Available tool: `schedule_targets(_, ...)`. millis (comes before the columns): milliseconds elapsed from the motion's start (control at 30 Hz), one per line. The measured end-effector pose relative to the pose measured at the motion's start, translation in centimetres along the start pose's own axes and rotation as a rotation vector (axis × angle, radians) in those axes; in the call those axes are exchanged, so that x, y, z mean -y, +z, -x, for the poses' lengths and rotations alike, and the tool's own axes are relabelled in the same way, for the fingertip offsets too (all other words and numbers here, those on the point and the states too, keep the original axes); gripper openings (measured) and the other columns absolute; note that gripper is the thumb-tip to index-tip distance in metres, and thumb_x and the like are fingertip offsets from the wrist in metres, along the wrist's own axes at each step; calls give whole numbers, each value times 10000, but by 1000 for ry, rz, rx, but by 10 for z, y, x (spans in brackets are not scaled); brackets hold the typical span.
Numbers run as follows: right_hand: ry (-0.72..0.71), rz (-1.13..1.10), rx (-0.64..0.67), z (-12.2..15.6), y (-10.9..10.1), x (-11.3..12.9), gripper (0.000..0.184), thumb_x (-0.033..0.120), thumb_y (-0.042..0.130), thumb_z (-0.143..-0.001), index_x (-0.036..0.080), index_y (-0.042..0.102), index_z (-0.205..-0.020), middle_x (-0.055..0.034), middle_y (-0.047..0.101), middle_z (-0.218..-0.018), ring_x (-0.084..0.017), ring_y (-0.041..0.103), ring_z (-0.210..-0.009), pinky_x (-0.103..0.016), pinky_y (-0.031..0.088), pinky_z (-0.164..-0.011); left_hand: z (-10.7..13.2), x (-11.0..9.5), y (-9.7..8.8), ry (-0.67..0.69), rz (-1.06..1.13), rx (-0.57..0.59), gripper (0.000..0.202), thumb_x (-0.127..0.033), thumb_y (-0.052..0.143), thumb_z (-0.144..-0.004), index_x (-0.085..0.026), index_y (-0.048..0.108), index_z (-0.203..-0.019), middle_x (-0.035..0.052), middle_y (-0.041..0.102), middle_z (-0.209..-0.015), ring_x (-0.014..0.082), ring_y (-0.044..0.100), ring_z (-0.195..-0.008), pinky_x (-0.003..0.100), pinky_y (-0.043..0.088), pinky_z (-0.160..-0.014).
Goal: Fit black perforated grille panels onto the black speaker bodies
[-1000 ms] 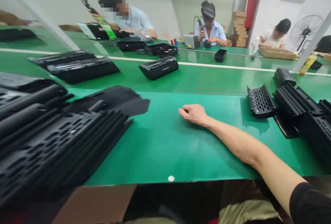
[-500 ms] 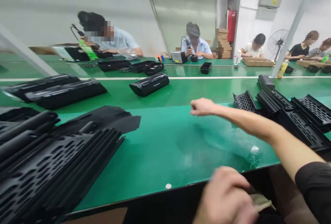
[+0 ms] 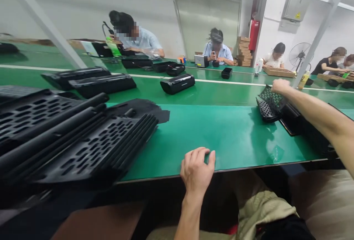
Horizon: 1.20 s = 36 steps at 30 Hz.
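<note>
My left hand (image 3: 197, 168) rests palm down at the front edge of the green-topped table (image 3: 215, 133). Its fingers are lightly bent, the thumb stands apart, and nothing is in it. From the right edge my right arm reaches far out to a pile of black panels. There my right hand (image 3: 280, 85) is closed at the upper edge of a tilted perforated black panel (image 3: 271, 96), with green showing through its holes. Just below lies another perforated panel (image 3: 266, 110). My forearm hides much of the pile, and the fingertips are hard to make out.
Stacked perforated black covers (image 3: 102, 144) fill the left, beside a flat black sheet (image 3: 146, 110). Black housings (image 3: 178, 84) lie farther back. A slanted metal post (image 3: 52, 29) rises at left. Several people work across the table, one in a light blue shirt (image 3: 149, 40).
My right hand has moved from mid-table to the right-hand pile and taken hold of a panel. My left hand has come up onto the table edge. The view has turned left.
</note>
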State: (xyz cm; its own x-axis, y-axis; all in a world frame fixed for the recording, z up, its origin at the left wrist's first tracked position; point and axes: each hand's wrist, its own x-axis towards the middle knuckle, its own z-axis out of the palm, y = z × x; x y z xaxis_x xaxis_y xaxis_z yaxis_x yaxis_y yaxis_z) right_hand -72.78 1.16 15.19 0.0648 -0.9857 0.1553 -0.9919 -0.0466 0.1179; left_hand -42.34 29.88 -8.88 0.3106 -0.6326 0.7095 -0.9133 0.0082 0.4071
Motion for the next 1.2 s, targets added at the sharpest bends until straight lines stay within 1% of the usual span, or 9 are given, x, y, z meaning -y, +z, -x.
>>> schedule_targets(133, -450, -98, -46, -10, -5, 51, 245, 324, 616, -967, 133, 728, -1071, -167, 732, -1013, -245, 657, -913, -337, 462, -812, 4, -8, -3, -72, 132, -60, 244, -367, 639, -959, -210, 673, -1142, 133, 749, -1163, 316, 671, -1066, 458, 525, -913)
schedule_targets(267, -1091, -243, 316, 37, 51, 149, 215, 393, 634, -927, 199, 708, -871, -16, 693, -770, -153, 596, -701, -254, 440, -702, 0, -2, -10, -204, 277, -252, 364, -332, 511, -1041, -174, 537, -1368, 187, 631, -1337, 279, 626, -1229, 430, 554, -963)
schedule_targets(333, -1237, -281, 501, 64, 75, 191, 186, 370, 645, -891, 200, 702, -840, 0, 682, -726, -150, 592, -673, -246, 427, -651, -4, 2, -16, -193, 244, -233, 344, -326, 482, -1055, -174, 565, -1353, 180, 633, -1333, 284, 605, -1252, 463, 524, -1035)
schedule_targets(500, -1166, -268, 649, 62, 80, 289, 132, 290, 821, -696, 205, 757, -775, 15, 716, -692, -160, 637, -645, -230, 463, -613, -10, -2, -27, -205, 127, 144, 282, -397, 530, -1039, -223, 752, -1027, 132, 718, -1234, 323, 630, -1176, 542, 488, -1047)
schedule_targets(667, -1021, -504, 378, 44, 91, 419, 228, 372, 659, -934, 187, 758, -1022, -55, 776, -1043, -183, 682, -942, -223, 475, -768, -4, -5, -37, -294, 115, 220, 318, -435, 526, -1032, -220, 757, -1075, 139, 721, -1235, 339, 633, -1160, 565, 491, -1018)
schedule_targets(767, -941, -575, 362, 45, 111, 464, 244, 355, 647, -946, 193, 764, -1086, -84, 771, -1096, -211, 687, -993, -239, 472, -777, 0, -5, -44, -332, 139, 237, 359, -478, 501, -1035, -226, 749, -1094, 140, 712, -1254, 335, 632, -1168, 545, 497, -1011)
schedule_targets(933, -930, -652, 420, 9, 121, 455, 269, 340, 570, -986, 166, 773, -957, -86, 766, -956, -208, 673, -905, -244, 443, -735, 2, -2, -48, -398, 156, 228, 381, -510, 497, -1030, -230, 744, -1105, 143, 710, -1258, 338, 636, -1180, 542, 503, -1012)
schedule_targets(1067, -905, -700, 452, -18, 104, 406, 284, 299, 532, -982, 143, 707, -820, -91, 714, -811, -214, 645, -822, -262, 438, -706, 3, 13, -49, -470, 270, 145, 322, -455, 510, -1038, -231, 716, -1141, 141, 695, -1289, 306, 642, -1220, 504, 517, -1046)
schedule_targets(1200, -1001, -784, 605, -2, 81, 346, 326, 372, 517, -1004, 162, 636, -784, -42, 653, -741, -161, 611, -698, -246, 481, -672, -23, 34, -53, -572, 346, -86, 388, -442, 586, -1003, -214, 580, -1317, 155, 650, -1326, 270, 656, -1214, 449, 549, -1033)
